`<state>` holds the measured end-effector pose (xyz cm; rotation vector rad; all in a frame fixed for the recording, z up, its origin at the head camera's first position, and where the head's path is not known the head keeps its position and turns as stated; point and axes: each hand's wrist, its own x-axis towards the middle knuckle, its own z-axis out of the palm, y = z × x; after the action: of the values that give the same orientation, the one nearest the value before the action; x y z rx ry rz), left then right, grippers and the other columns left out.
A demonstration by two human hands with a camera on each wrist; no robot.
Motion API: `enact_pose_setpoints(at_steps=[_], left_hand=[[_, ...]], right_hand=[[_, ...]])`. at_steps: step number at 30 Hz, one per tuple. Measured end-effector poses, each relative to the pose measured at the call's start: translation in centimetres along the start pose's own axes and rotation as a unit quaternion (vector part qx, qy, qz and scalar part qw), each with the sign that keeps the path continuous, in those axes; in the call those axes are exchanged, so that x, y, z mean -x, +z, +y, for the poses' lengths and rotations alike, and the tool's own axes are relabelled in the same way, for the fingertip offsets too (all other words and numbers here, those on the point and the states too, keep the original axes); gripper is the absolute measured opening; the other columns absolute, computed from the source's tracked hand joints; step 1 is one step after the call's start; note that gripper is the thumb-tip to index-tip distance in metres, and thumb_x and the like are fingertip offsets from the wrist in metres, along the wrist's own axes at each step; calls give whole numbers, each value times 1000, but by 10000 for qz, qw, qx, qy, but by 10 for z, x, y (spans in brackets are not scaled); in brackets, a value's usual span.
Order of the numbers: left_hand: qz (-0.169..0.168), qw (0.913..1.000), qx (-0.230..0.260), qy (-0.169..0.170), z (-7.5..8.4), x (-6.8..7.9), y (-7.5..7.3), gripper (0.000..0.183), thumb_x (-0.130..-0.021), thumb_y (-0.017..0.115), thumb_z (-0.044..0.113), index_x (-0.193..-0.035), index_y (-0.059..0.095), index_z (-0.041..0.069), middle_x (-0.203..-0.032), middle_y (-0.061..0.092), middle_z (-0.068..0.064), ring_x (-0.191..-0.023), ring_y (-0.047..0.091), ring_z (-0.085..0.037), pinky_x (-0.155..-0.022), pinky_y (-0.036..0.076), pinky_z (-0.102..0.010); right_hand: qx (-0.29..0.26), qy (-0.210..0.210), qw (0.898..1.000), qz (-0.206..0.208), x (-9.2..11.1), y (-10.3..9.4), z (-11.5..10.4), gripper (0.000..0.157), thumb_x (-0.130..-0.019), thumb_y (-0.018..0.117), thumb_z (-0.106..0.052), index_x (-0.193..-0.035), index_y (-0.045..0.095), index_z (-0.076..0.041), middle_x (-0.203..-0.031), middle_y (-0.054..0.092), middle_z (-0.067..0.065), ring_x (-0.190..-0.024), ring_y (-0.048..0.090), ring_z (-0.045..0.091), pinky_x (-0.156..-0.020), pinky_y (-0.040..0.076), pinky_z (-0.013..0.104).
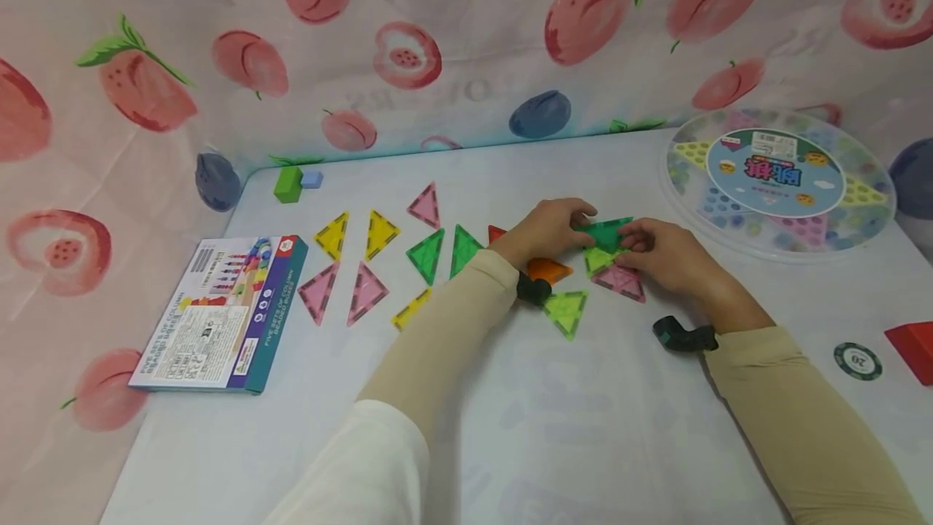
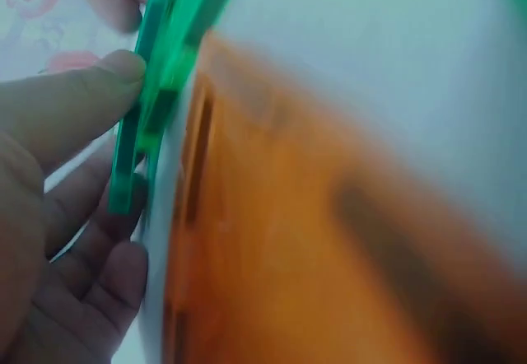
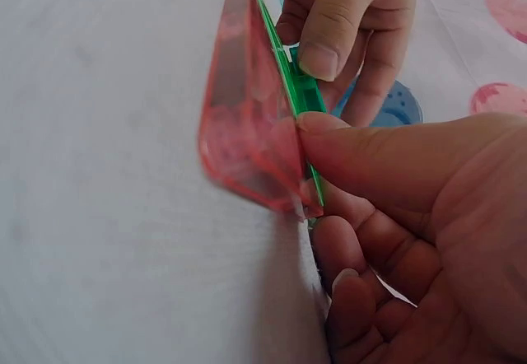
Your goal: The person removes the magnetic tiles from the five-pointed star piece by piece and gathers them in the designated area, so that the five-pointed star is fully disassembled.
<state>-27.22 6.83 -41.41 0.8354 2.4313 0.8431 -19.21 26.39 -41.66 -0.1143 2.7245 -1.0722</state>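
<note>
Both hands meet over a small cluster of translucent triangular magnetic tiles right of the middle of the table. My left hand [image 1: 547,229] pinches one corner of a dark green triangle tile [image 1: 607,233], its thumb [image 2: 107,80] on the near face. From the other side, my right hand [image 1: 666,258] pinches the same tile, the thumb [image 3: 354,146] at its edge. Beneath it, a light green tile [image 1: 598,262] shows in part, with a pink tile [image 1: 619,282] just below. An orange tile [image 1: 548,270] lies under the left wrist, another light green tile [image 1: 567,313] nearer me.
Several yellow, pink and green tiles [image 1: 425,256] lie spread to the left; the left arm partly covers a red one [image 1: 496,233]. A boxed set [image 1: 211,314] and small blocks [image 1: 288,184] stand far left. At right are a round game case [image 1: 685,185], a chip [image 1: 858,361] and a red object [image 1: 914,351].
</note>
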Motion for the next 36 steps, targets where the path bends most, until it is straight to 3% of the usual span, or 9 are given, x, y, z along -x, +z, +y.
enact_pose_setpoints(at_steps=[6, 13, 21, 23, 25, 28, 30, 34, 36], left_hand=[[10, 9996, -193, -185, 3, -1, 4, 47, -80, 66, 36, -122, 54, 18, -110, 56, 7, -98, 49, -4, -84, 38, -16], [-18, 9983, -465, -337, -2, 3, -5, 46, -82, 64, 35, -123, 55, 18, -110, 57, 5, -96, 49, -5, -83, 39, -17], [486, 9939, -675, -718, -18, 15, -24, 44, -85, 61, 28, -127, 50, 16, -109, 58, 1, -96, 52, -8, -85, 40, -22], [734, 9897, -830, -906, -25, 21, -33, 42, -86, 60, 27, -126, 51, 14, -108, 59, 1, -95, 53, -9, -93, 35, -27], [1026, 9838, -900, -1161, -31, 28, -43, 40, -86, 59, 27, -123, 52, 13, -106, 60, 0, -92, 54, -11, -91, 37, -29], [1511, 9708, -889, -1639, -42, 39, -55, 38, -86, 59, 26, -120, 53, 9, -103, 60, -3, -87, 52, -15, -85, 41, -32], [1727, 9626, -796, -1928, -50, 46, -61, 38, -86, 58, 26, -118, 52, 7, -103, 58, -6, -84, 51, -18, -73, 46, -30], [1892, 9497, -819, -2358, -65, 61, -71, 47, -84, 58, 40, -119, 50, 9, -108, 55, -6, -85, 49, -20, -70, 46, -33], [1842, 9503, -889, -2348, -70, 67, -76, 51, -82, 58, 46, -121, 50, 13, -113, 53, -5, -91, 48, -20, -73, 44, -37]], right_hand=[[-74, 41, 10000, -32, 0, 0, 0, 43, -83, 64, -24, -119, 49, -5, -102, 55, 11, -93, 48, 25, -81, 39, 41], [28, 119, 9999, -73, -1, 0, -2, 45, -83, 64, -27, -120, 49, -6, -103, 54, 12, -94, 48, 26, -82, 38, 43], [52, 207, 9998, -38, 0, 1, 0, 43, -83, 64, -25, -119, 49, -8, -102, 54, 10, -93, 47, 25, -83, 38, 42], [85, 170, 9998, 3, 0, 2, 0, 43, -82, 65, -25, -119, 50, -8, -102, 54, 10, -94, 47, 25, -83, 37, 42], [118, 137, 9998, 38, 0, 2, 0, 43, -82, 65, -26, -118, 50, -8, -103, 54, 10, -94, 47, 26, -84, 37, 43], [130, 100, 9999, 51, 0, 2, 1, 45, -82, 65, -27, -119, 50, -6, -103, 55, 11, -95, 48, 26, -84, 37, 44], [135, 105, 9998, 59, 0, 2, 1, 45, -82, 65, -27, -119, 50, -6, -104, 55, 12, -95, 48, 27, -84, 37, 44], [90, 169, 9998, 35, 1, 2, 0, 45, -82, 65, -27, -119, 49, -7, -104, 54, 12, -96, 47, 27, -85, 37, 44], [79, 173, 9998, 19, 1, 2, -1, 45, -83, 64, -28, -120, 49, -7, -104, 54, 12, -96, 47, 27, -85, 37, 44]])
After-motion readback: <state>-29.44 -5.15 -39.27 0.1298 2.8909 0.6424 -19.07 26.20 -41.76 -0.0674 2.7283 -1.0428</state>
